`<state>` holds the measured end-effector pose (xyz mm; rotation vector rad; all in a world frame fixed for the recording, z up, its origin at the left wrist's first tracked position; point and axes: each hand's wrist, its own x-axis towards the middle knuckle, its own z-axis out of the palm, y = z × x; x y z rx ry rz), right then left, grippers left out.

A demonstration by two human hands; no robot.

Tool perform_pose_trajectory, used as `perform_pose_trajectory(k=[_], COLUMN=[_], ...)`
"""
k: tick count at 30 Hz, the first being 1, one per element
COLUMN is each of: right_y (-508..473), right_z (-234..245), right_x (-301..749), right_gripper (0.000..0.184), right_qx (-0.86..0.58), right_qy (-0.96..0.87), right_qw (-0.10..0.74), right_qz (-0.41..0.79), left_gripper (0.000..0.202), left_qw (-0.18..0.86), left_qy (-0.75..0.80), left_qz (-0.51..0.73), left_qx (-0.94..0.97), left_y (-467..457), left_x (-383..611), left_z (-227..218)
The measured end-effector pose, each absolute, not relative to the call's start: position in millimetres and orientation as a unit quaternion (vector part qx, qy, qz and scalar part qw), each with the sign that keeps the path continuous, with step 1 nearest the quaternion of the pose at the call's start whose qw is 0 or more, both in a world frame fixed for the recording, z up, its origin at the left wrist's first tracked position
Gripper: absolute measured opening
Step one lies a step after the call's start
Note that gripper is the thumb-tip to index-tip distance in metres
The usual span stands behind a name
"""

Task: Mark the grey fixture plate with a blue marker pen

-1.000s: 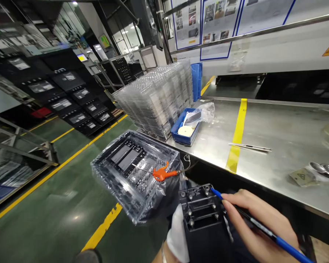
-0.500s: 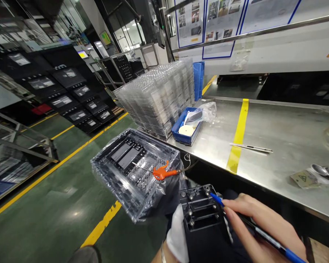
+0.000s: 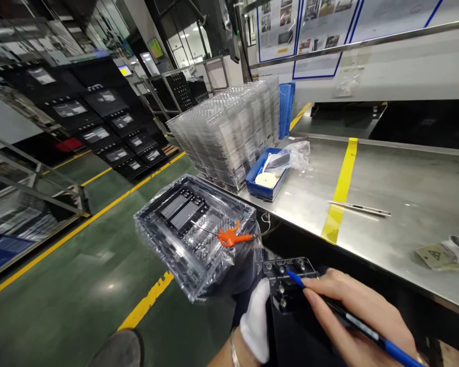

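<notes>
My left hand (image 3: 257,318), in a white glove, grips the left edge of a black panel (image 3: 296,326) with several round metal fasteners near its far end. The fingers beneath the panel are hidden. Bare, my right hand (image 3: 361,311) pinches a blue and black pen (image 3: 352,320). The pen's blue tip is over the panel, close to a fastener in its upper row; whether it touches I cannot tell. Left of the panel, an orange air blow gun (image 3: 233,237) lies across a black crate (image 3: 199,285) wrapped in clear plastic, which holds black parts.
A steel table (image 3: 409,178) runs to the right, marked with yellow tape (image 3: 340,196). On it are tweezers (image 3: 359,208), a blue bin (image 3: 265,191), stacked clear trays (image 3: 229,137) and a small bag with a warning label (image 3: 436,255). Black boxes (image 3: 99,117) stand stacked at the left.
The pen tip has moved left along the upper row of fasteners, from the right one toward the middle. The view has shifted slightly, so the scene sits further right.
</notes>
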<state>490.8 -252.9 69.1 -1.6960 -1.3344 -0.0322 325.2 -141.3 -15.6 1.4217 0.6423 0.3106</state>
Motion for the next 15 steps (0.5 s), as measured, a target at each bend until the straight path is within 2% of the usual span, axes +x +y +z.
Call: perform_pose_trajectory(k=[4,8,12,15], right_y=[-250,-249,-238,-228], right_z=[69,72,78,76], right_x=[488,489,490,488], right_gripper=[0.015,0.015,0.021,0.021], right_qx=[-0.694,-0.696,-0.657,-0.648], right_qy=[-0.549,-0.549,-0.582,-0.594], right_qw=[0.466,0.463,0.476,0.474], right_qz=[0.003,0.007,0.052,0.042], left_gripper=[0.041,0.034,0.043,0.048], left_qw=[0.708,0.778,0.816,0.832], left_qy=[0.276,0.323,0.325,0.322], left_qz=[0.125,0.14,0.14,0.144], left_qx=[0.638,0.52,0.457,0.428], left_y=[-139,-141,-143,-145], left_x=[327,330,343,338], left_z=[-2,-13,-35,-36])
